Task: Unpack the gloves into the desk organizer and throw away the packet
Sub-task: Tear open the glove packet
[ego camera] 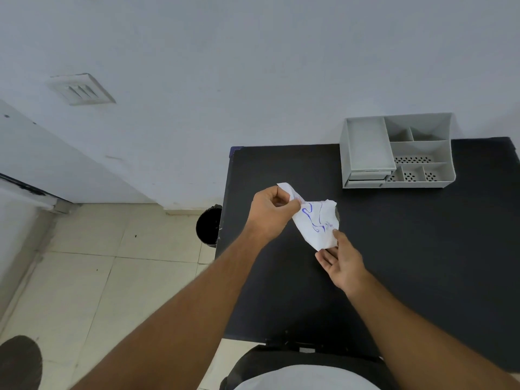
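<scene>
A white packet (pixel 316 223) with blue print hangs above the black table (pixel 408 249). My left hand (pixel 271 212) pinches its upper left corner, where a torn strip sticks up. My right hand (pixel 339 261) is at the packet's lower right edge, thumb on its face and fingers spread under it. A sliver of something grey shows at the packet's right edge; I cannot tell whether it is a glove. The grey desk organizer (pixel 396 152) stands at the table's far edge against the wall, its compartments empty.
A black waste bin (pixel 208 225) stands on the tiled floor just left of the table's left edge. A dark round object (pixel 19 364) sits on the floor at the lower left. A white wall runs behind the table.
</scene>
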